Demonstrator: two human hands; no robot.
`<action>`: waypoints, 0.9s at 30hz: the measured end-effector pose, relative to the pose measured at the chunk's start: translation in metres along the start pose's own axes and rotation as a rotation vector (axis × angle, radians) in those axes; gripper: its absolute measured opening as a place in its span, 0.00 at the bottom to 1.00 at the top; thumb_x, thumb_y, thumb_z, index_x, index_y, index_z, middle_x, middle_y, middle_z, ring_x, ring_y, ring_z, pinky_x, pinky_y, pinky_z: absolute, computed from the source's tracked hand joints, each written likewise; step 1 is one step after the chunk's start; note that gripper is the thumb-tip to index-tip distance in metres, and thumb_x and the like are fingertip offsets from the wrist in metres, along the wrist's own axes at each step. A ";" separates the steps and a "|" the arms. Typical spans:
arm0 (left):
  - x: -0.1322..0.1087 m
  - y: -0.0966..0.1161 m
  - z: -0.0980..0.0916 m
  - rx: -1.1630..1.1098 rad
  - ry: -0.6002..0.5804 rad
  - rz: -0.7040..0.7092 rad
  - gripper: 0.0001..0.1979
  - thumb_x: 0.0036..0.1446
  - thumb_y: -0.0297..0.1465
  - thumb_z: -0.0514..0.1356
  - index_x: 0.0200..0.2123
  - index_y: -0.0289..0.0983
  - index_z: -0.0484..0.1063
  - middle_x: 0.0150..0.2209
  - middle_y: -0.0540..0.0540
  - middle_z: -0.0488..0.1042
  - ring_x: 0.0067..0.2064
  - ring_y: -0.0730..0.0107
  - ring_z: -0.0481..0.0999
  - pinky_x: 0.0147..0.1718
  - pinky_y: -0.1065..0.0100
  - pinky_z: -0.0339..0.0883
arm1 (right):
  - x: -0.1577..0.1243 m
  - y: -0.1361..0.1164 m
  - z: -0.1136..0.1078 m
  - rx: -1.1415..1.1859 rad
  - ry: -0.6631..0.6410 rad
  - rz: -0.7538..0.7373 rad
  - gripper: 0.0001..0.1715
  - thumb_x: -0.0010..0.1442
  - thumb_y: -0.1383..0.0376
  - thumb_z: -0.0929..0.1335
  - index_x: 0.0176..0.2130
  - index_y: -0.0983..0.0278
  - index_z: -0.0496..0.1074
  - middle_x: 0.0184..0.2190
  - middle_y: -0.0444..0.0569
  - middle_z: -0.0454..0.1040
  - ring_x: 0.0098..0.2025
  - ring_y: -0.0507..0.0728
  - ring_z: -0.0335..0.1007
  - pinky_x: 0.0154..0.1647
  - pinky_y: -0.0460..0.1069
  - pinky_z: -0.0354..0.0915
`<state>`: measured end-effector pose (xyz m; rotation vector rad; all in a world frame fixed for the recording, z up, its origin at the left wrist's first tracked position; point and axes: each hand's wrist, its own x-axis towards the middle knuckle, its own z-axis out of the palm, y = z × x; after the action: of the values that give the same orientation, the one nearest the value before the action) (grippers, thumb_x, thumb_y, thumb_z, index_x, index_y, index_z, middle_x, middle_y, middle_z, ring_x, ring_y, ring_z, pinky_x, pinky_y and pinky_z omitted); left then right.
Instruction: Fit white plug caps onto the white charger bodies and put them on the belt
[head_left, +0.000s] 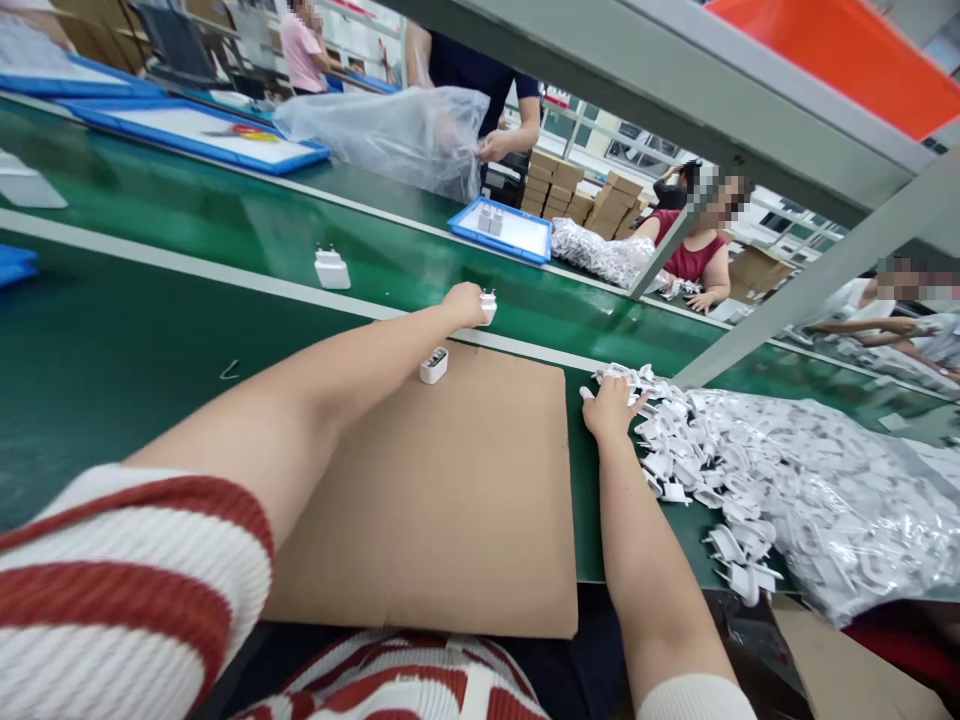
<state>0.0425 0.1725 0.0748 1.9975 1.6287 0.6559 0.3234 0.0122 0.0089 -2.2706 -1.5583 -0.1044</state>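
My left hand (463, 305) reaches over the far edge of a flat cardboard sheet (465, 480), its fingers closed around a white two-pin charger (488, 308) with the pins pointing up. Just below that hand, a white charger housing (433, 367) with a dark open top stands on the cardboard. My right hand (611, 405) lies with spread fingers at the left edge of a pile of white plug parts (675, 440). Something white shows at its thumb tip. Another white charger (331, 268) sits upright on the green belt (247, 250) to the left.
A clear bag (847, 500) of white parts lies at the right. Slanted metal frame bars (817, 240) cross the upper right. Across the belt are blue-rimmed trays (502, 228), one with scissors (251, 132), and a co-worker (472, 80) handling a plastic bag (397, 130).
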 end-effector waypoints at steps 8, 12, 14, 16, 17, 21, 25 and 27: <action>0.010 -0.023 -0.021 0.187 0.001 -0.122 0.40 0.41 0.34 0.75 0.58 0.27 0.71 0.60 0.26 0.72 0.61 0.38 0.72 0.57 0.58 0.67 | 0.005 0.002 0.004 0.219 0.203 -0.106 0.19 0.49 0.74 0.63 0.42 0.64 0.70 0.45 0.55 0.69 0.52 0.64 0.67 0.68 0.72 0.53; -0.026 -0.034 -0.061 0.191 -0.051 0.140 0.45 0.46 0.36 0.71 0.68 0.34 0.64 0.69 0.34 0.65 0.67 0.44 0.65 0.64 0.58 0.63 | -0.004 -0.013 -0.007 0.448 0.189 -0.181 0.14 0.54 0.67 0.65 0.42 0.65 0.74 0.43 0.56 0.68 0.45 0.64 0.69 0.56 0.65 0.67; -0.053 -0.042 -0.076 0.140 -0.306 0.287 0.42 0.46 0.37 0.70 0.66 0.40 0.68 0.66 0.39 0.70 0.63 0.50 0.70 0.60 0.62 0.66 | -0.014 -0.027 -0.012 0.605 0.109 -0.246 0.15 0.58 0.63 0.65 0.43 0.64 0.76 0.40 0.53 0.71 0.43 0.62 0.70 0.53 0.62 0.69; -0.079 -0.051 -0.082 0.098 -0.533 0.355 0.41 0.42 0.38 0.72 0.63 0.44 0.73 0.65 0.41 0.72 0.62 0.51 0.72 0.56 0.64 0.69 | -0.026 -0.042 -0.017 0.812 -0.051 -0.236 0.16 0.59 0.60 0.66 0.44 0.62 0.77 0.37 0.50 0.74 0.39 0.60 0.72 0.49 0.59 0.71; -0.090 -0.055 -0.080 0.084 -0.584 0.368 0.40 0.40 0.39 0.73 0.61 0.45 0.75 0.65 0.41 0.72 0.63 0.50 0.71 0.56 0.64 0.69 | -0.033 -0.049 -0.019 0.929 -0.140 -0.201 0.17 0.58 0.59 0.67 0.45 0.61 0.77 0.36 0.49 0.75 0.37 0.59 0.73 0.46 0.58 0.71; -0.124 -0.058 -0.052 -0.024 -0.473 0.355 0.31 0.45 0.41 0.71 0.55 0.44 0.79 0.62 0.42 0.75 0.62 0.49 0.73 0.59 0.61 0.69 | -0.051 -0.069 -0.027 1.279 -0.390 -0.043 0.22 0.51 0.56 0.74 0.46 0.62 0.77 0.36 0.47 0.80 0.34 0.55 0.75 0.39 0.52 0.70; -0.155 -0.041 -0.011 -0.172 -0.398 0.484 0.25 0.58 0.39 0.63 0.59 0.41 0.76 0.60 0.39 0.76 0.62 0.51 0.74 0.64 0.56 0.66 | -0.057 -0.073 -0.036 1.382 -0.471 0.035 0.26 0.44 0.57 0.78 0.43 0.61 0.77 0.36 0.47 0.81 0.34 0.54 0.76 0.34 0.48 0.65; -0.168 -0.031 0.008 -0.265 -0.376 0.528 0.29 0.58 0.38 0.64 0.63 0.40 0.71 0.63 0.37 0.73 0.63 0.51 0.73 0.62 0.55 0.68 | -0.058 -0.072 -0.038 1.397 -0.485 0.038 0.26 0.43 0.58 0.78 0.43 0.61 0.77 0.35 0.46 0.81 0.34 0.53 0.76 0.33 0.48 0.64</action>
<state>-0.0061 0.0122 0.0379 2.1899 0.7580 0.5901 0.2413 -0.0297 0.0478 -1.1752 -1.1009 1.2102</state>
